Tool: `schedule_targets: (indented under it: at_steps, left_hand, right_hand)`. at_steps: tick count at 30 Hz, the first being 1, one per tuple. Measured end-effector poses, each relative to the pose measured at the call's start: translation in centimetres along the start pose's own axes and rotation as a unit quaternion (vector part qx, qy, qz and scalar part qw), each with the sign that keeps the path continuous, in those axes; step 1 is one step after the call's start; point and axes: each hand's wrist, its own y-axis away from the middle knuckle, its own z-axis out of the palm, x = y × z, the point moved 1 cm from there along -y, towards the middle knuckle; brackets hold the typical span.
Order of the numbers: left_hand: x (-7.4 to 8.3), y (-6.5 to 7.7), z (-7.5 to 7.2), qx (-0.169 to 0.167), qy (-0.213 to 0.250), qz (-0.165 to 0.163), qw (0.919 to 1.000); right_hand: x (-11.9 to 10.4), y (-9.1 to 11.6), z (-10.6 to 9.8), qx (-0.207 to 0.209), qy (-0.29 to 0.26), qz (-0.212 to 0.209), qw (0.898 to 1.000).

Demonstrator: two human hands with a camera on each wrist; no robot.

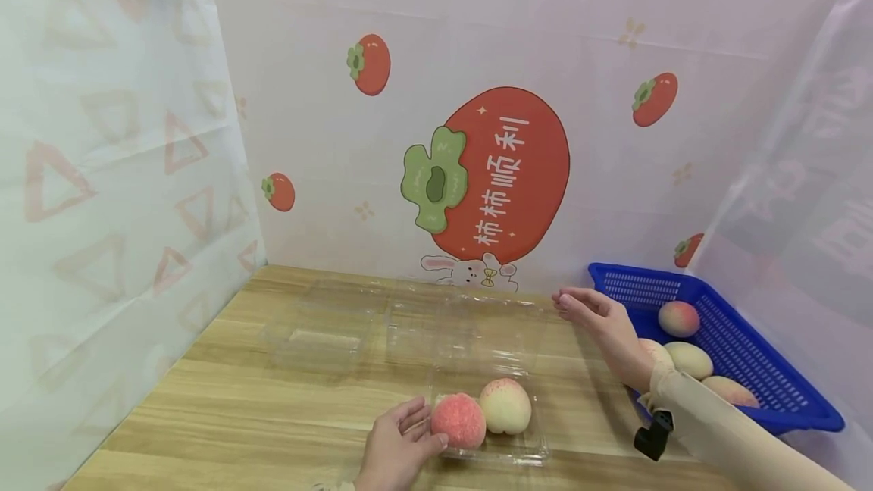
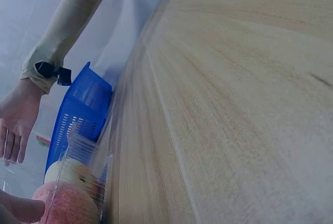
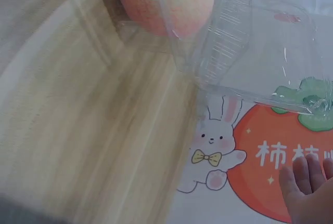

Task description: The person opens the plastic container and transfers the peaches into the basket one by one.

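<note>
A clear plastic clamshell box (image 1: 535,442) lies on the wooden table with its lid (image 1: 477,328) raised at the back. Inside sit a pink peach (image 1: 458,421) and a pale yellow peach (image 1: 505,406), side by side. My left hand (image 1: 398,445) is at the box's left side, thumb beside the pink peach; whether it touches fruit or plastic is unclear. Above the table, right of the lid and near the blue basket, my right hand (image 1: 607,332) hangs with fingers extended and holds nothing. The right wrist view shows its fingers (image 3: 303,174) apart from the lid.
A blue plastic basket (image 1: 771,370) with several peaches stands at the right. Another clear plastic box (image 1: 320,336) lies at the back left, near the patterned wall sheet (image 1: 327,135). A second sheet (image 1: 123,173) borders the table's left edge.
</note>
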Motion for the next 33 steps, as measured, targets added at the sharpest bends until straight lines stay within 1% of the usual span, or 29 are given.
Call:
schedule_targets:
  at_steps: [4,8,11,15,20,23,28,33]
  left_hand:
    - [0.0,0.0,0.0,-0.002,-0.003,0.001,1.0000]
    - [0.0,0.0,-0.1,-0.001,-0.003,-0.002,1.0000]
    - [-0.1,0.0,-0.1,-0.003,-0.006,-0.003,1.0000]
    - [-0.1,0.0,-0.2,-0.008,-0.010,0.004,0.9999]
    - [0.1,0.0,-0.4,-0.013,-0.021,0.013,0.9996]
    - [0.1,0.1,-0.4,-0.015,-0.024,0.013,0.9995]
    - [0.1,0.1,-0.4,-0.021,-0.017,0.006,0.9996]
    - [0.1,-0.1,-0.5,-0.025,-0.017,-0.004,0.9995]
  right_hand:
    - [0.1,1.1,-0.2,0.017,0.012,0.014,1.000]
    - [0.1,2.0,0.0,0.027,0.049,0.033,0.998]
    - [0.3,2.7,0.3,0.022,0.071,0.028,0.997]
    - [0.4,3.5,1.1,0.012,0.065,0.026,0.997]
    - [0.8,4.3,2.2,-0.012,0.046,0.061,0.997]
    - [1.0,4.6,2.6,-0.016,0.051,0.072,0.996]
    - [1.0,4.7,2.6,-0.010,0.063,0.063,0.996]
    - [1.2,4.7,3.0,-0.027,0.041,0.056,0.997]
